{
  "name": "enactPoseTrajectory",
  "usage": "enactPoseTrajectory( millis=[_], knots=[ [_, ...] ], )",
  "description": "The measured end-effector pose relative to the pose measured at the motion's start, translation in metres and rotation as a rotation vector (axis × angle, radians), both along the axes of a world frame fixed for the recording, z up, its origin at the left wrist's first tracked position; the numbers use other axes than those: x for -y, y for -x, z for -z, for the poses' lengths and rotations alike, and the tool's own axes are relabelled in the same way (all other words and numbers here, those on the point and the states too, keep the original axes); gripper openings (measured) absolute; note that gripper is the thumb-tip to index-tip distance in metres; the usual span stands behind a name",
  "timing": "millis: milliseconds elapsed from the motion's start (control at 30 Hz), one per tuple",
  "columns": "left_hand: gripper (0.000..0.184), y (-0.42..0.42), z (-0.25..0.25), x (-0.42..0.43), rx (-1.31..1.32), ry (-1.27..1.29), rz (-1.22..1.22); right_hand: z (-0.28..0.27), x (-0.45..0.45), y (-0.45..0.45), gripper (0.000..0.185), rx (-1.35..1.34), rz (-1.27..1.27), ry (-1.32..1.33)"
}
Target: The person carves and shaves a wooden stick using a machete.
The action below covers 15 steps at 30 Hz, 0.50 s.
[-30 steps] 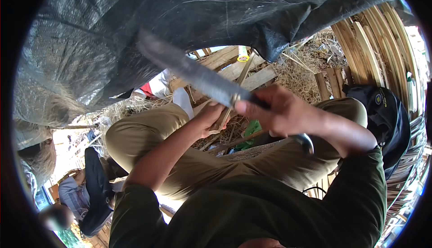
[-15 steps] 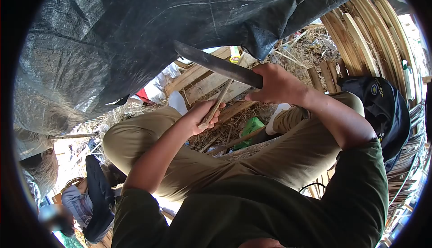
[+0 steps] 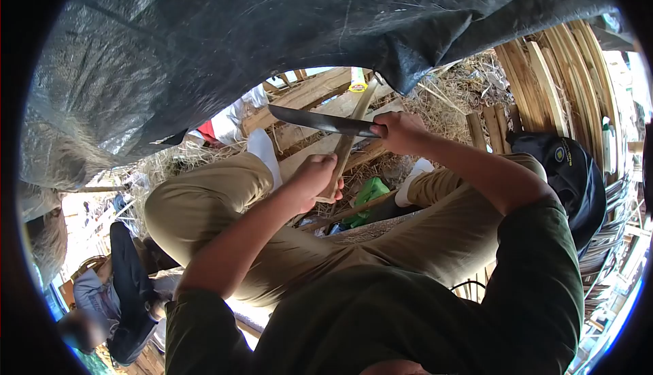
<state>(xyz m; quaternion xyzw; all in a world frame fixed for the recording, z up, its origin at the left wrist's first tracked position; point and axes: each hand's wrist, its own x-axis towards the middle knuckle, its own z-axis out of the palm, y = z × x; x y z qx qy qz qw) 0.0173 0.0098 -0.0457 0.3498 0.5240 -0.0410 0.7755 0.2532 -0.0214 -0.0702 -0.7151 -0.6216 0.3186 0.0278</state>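
My right hand [image 3: 401,132] is closed round the handle of a machete [image 3: 320,120], whose long dark blade points left. The blade crosses a narrow strip of wood [image 3: 345,145]; whether the edge touches it I cannot tell. My left hand [image 3: 317,179] grips that strip near its lower end, and the strip slants up and away to the right. Both hands are above the gap between my bent legs. Beneath them lie dry straw and a green plastic bag [image 3: 368,198].
A dark tarp [image 3: 224,48] hangs across the front. Wooden planks [image 3: 309,106] lie beyond my feet, with a yellow-and-white package [image 3: 358,80]. Stacked wood slats [image 3: 568,75] and a black bag [image 3: 571,177] are at right. Another person [image 3: 122,300] sits at lower left.
The machete has come lower, from raised and steeply slanted to nearly level across the wood strip. The strip has turned to show a broader face.
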Motion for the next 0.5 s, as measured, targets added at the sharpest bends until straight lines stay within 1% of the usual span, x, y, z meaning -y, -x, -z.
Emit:
enactPoseTrajectory(
  millis=[100,200,300,367,400,500],
  knots=[
    [0.032,0.004,0.003,0.002,0.066,0.008,-0.03,-0.003,-0.006,0.011,0.046,0.002,0.074,0.128],
    [0.033,0.005,0.002,0.004,0.033,0.005,-0.034,0.021,-0.007,0.007,0.057,-0.087,0.068,0.188],
    [0.033,0.005,-0.002,0.007,0.02,0.031,-0.043,0.056,-0.013,-0.013,0.061,-0.103,0.119,0.135],
    [0.033,0.002,-0.009,0.008,0.004,0.054,-0.069,0.073,-0.021,-0.034,0.061,-0.096,0.176,0.19],
    [0.033,0.005,-0.004,0.007,0.039,0.068,-0.066,0.078,-0.024,-0.039,0.061,-0.093,0.206,0.217],
    [0.032,0.008,-0.01,0.003,0.064,0.098,-0.095,0.052,-0.017,-0.012,0.058,-0.156,0.245,0.227]
  ],
)
